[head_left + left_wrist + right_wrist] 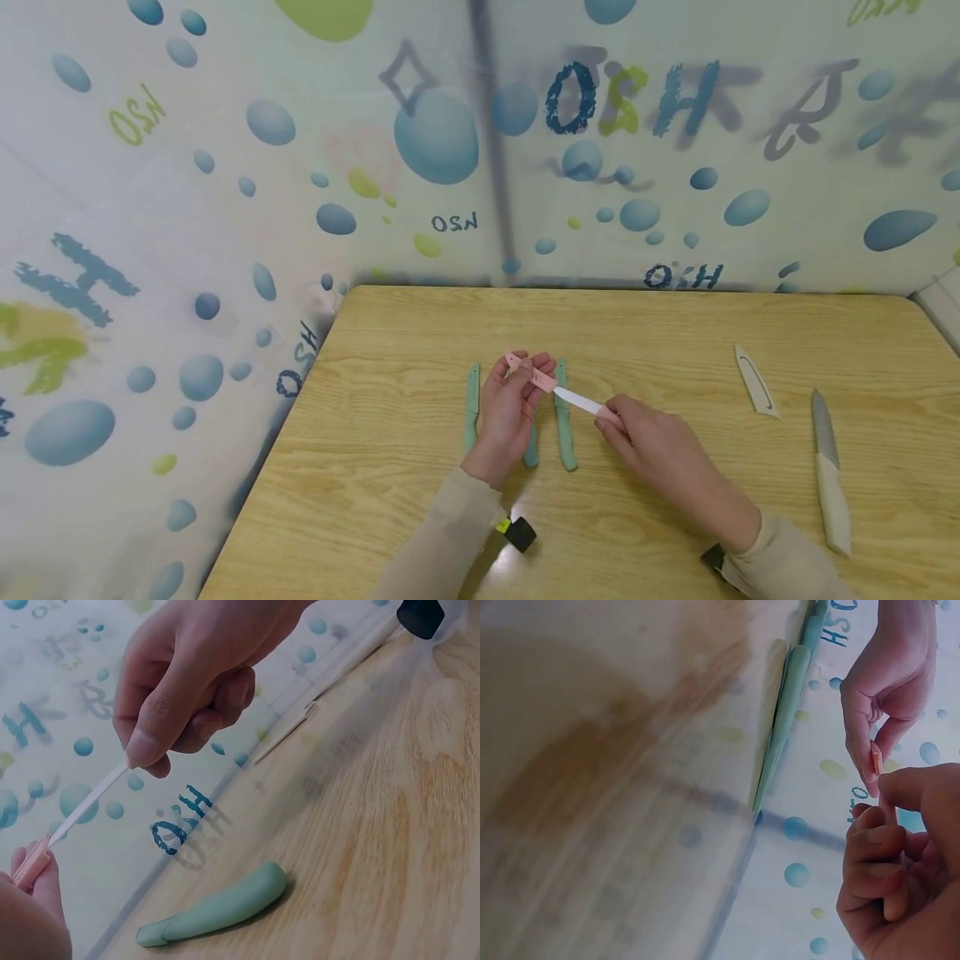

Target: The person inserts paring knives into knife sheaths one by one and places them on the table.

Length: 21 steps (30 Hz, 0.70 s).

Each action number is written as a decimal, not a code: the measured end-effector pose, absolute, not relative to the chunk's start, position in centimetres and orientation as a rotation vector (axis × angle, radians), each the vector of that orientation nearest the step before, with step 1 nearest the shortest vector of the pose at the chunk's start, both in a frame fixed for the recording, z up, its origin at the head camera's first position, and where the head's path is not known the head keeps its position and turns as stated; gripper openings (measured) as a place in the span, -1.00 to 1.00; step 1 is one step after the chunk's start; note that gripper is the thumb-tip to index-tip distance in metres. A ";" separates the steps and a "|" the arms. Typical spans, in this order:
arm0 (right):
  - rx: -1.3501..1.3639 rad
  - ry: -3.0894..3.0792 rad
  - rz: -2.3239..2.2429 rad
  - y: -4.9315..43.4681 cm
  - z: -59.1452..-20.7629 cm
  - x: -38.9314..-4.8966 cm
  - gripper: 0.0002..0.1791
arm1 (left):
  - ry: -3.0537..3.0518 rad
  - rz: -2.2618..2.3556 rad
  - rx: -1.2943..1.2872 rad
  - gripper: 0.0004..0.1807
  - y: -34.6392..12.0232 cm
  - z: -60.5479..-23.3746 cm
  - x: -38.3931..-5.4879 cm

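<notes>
My left hand [507,421] holds a pink knife sheath [543,381] between thumb and fingers, above the table. My right hand [663,446] grips the pink handle of a small knife [577,400]. Its white blade [86,804] spans the gap between the hands, with the tip at the sheath's mouth; whether the tip is inside is hard to tell. Below and about the left hand lie several green sheathed knives, one on its left [472,408], one on its right [566,429], and one partly hidden under the wrist [532,450].
On the right of the wooden table [360,500] lie a larger knife [832,500] with a bare steel blade and cream handle, and a cream sheath [755,383]. A wall sheet printed with blue dots [437,137] stands behind and to the left.
</notes>
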State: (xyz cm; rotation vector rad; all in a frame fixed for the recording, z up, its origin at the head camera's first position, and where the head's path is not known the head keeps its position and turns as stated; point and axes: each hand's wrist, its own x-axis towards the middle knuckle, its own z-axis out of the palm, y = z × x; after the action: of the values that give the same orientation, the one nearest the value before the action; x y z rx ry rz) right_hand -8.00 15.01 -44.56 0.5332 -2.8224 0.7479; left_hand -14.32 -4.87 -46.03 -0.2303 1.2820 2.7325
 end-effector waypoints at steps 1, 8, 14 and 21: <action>0.535 -2.819 0.741 15.0 -44.6 -8.0 -0.87 | 1.288 2.731 -0.227 -0.82 -4.8 -46.0 -14.3; 0.547 -2.798 0.722 14.8 -44.7 -8.1 -0.86 | 1.267 2.749 -0.234 -0.84 -4.6 -45.9 -14.1; 0.533 -2.818 0.721 14.7 -44.6 -8.1 -0.86 | 1.250 2.767 -0.260 -0.87 -4.4 -46.0 -14.3; 0.515 -2.826 0.721 14.6 -44.5 -8.1 -0.86 | 1.266 2.778 -0.252 -0.89 -4.2 -46.3 -14.2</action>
State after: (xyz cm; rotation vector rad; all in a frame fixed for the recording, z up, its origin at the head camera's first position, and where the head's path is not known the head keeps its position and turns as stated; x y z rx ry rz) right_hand -8.12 14.56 -44.45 0.5147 -2.8257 0.7208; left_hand -14.17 -4.23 -46.29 -0.2521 1.2658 2.7778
